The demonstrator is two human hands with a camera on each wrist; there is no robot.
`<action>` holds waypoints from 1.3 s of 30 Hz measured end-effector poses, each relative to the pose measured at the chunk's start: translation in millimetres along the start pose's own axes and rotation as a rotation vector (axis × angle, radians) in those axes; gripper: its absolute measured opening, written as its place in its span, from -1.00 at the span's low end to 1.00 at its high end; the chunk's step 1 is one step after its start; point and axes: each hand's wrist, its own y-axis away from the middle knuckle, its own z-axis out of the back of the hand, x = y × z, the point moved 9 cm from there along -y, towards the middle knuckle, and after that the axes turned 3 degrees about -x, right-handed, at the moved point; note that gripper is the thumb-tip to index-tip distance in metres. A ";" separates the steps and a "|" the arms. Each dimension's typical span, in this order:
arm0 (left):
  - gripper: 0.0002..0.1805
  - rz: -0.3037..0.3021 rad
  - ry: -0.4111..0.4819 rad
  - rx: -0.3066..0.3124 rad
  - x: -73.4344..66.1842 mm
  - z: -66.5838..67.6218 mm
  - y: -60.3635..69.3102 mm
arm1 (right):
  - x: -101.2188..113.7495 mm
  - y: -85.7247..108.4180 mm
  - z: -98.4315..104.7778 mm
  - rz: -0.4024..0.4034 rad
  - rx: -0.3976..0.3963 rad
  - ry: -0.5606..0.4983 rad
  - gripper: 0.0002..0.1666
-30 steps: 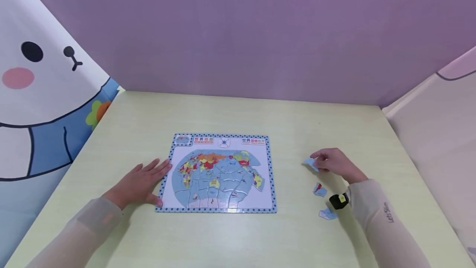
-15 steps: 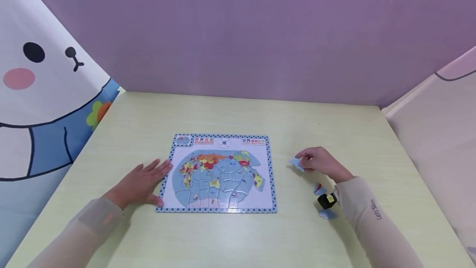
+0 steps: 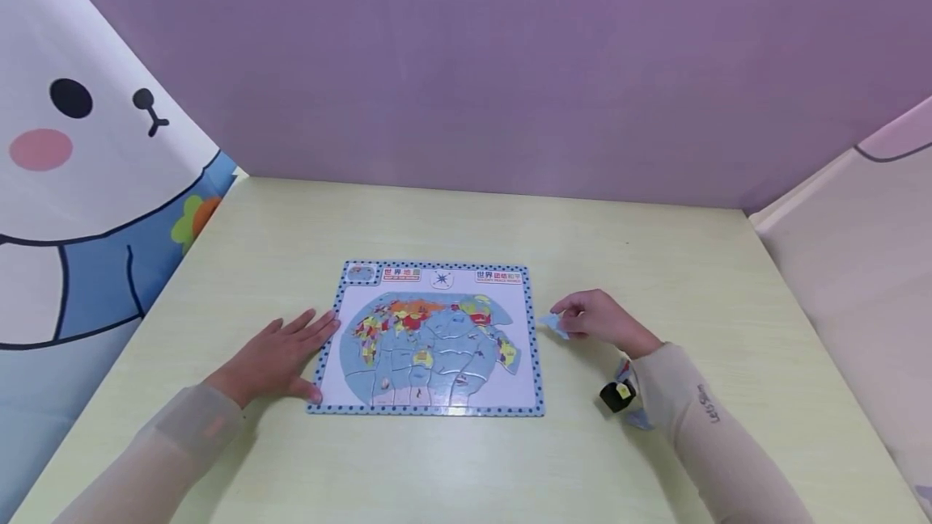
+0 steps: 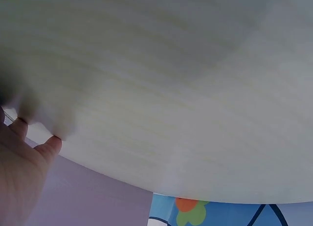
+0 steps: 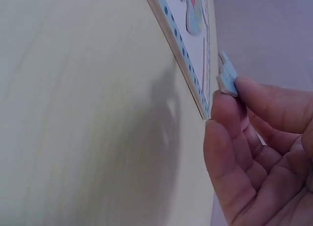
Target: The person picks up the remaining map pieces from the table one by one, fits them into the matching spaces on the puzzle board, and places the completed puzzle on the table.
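A world map jigsaw puzzle board (image 3: 335, 390) with a blue dotted border lies on the table, many of its pieces fitted in. My left hand (image 3: 280, 357) rests with spread fingers along the board's left edge; in the left wrist view only part of that hand (image 4: 24, 162) shows. Just right of the board, my right hand (image 3: 600, 320) pinches a light blue puzzle piece (image 3: 556, 325) between thumb and fingers. The right wrist view shows this piece (image 5: 227, 77) held above the table, apart from the board.
Two loose puzzle pieces, one with red (image 3: 623, 370) and one blue (image 3: 639, 419), lie right of the board, partly hidden by the right wrist camera (image 3: 617, 396) and sleeve. A purple wall (image 3: 495, 71) stands behind the table (image 3: 451, 467).
My right hand has moved left with the light blue piece, closer to the board's right edge. The right sleeve now covers part of the loose pieces. My left hand stays in place.
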 end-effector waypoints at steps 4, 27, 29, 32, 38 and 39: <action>0.23 0.002 -0.007 0.003 0.7 -0.9 -1.0 | 3.6 -3.7 -8.2 0.000 0.007 0.008 -0.72; 0.26 0.007 -0.009 0.009 4.2 -3.4 -0.8 | 12.5 -19.1 -42.7 -0.019 0.044 0.013 -0.75; 0.26 0.009 -0.009 0.011 4.3 -4.2 -1.3 | 12.7 -19.1 -43.7 -0.019 0.043 0.007 -0.75; 0.26 0.003 -0.017 0.009 3.4 -3.6 -1.9 | 14.3 -18.4 -44.6 -0.013 0.040 0.003 -0.74; 0.24 -0.003 -0.019 0.013 1.2 -0.8 -2.1 | 14.5 -19.2 -45.7 -0.026 0.022 -0.002 -0.73; 0.24 -0.002 -0.017 0.013 1.2 -0.7 -2.1 | 13.8 -19.7 -46.5 -0.031 0.021 0.000 -0.73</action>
